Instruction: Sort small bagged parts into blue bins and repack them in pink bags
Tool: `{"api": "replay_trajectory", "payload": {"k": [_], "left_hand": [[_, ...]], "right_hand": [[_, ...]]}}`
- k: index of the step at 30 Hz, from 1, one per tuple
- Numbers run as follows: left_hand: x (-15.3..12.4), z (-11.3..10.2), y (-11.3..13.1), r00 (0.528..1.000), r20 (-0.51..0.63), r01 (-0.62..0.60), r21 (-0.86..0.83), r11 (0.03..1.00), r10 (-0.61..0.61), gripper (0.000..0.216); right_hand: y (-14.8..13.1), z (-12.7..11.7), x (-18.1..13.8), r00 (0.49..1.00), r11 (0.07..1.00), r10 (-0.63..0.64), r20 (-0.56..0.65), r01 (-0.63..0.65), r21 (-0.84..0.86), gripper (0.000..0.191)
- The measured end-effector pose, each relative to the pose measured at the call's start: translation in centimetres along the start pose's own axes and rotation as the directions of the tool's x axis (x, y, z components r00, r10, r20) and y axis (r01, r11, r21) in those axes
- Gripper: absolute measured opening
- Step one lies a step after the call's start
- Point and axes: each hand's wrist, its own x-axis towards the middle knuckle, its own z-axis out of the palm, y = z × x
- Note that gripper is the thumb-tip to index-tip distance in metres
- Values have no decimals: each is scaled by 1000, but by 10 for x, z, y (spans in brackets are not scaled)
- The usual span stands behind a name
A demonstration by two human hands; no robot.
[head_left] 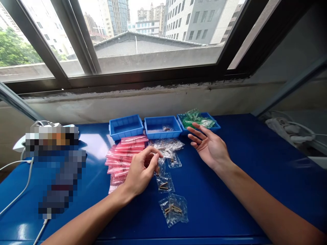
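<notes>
My left hand [143, 168] is curled, thumb and index finger close together, over the right edge of a pile of pink plastic bags [122, 158]. At its thumb lies a small clear bag of brass-coloured pins [159, 169]; whether the fingers grip anything is hidden. My right hand [211, 146] is raised with fingers spread and palm showing, holding nothing, in front of a blue bin of green bags [196, 119]. Below the left thumb lie a clear bag with a few pins [165, 185] and a fuller bag of metal pins [175, 210]. More clear bags [167, 144] are heaped behind.
On the blue table [217, 211], a middle blue bin [163, 134] holds a small clear bag, and a left blue bin [126, 132] stands beside it. Pixelated items [61, 183] and white cables [29, 180] are at left. A window [153, 41] is behind.
</notes>
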Motion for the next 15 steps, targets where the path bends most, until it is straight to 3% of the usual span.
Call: {"api": "replay_trajectory", "payload": {"k": [4,7,10,12,13,15], "left_hand": [[-1,0,2,1000,-4,-12,10,1000,12,23],[-2,0,2,1000,-12,-14,4,1000,14,23],[-3,0,2,1000,-26,-17,1,1000,17,23],[-2,0,2,999,-33,-20,3,1000,20,23],[-2,0,2,999,-35,-20,4,1000,21,23],[-2,0,1,999,-34,-20,8,1000,20,22]], "right_hand": [[5,-3,-1,988,992,-87,126,98,-84,18],[8,-4,-10,892,898,-171,419,316,-306,20],[12,-4,-23,695,655,-83,714,578,-487,23],[15,-3,-30,572,472,5,820,722,-507,17],[16,-3,-32,536,391,33,844,770,-504,17],[17,-3,-31,521,253,51,852,819,-515,25]]}}
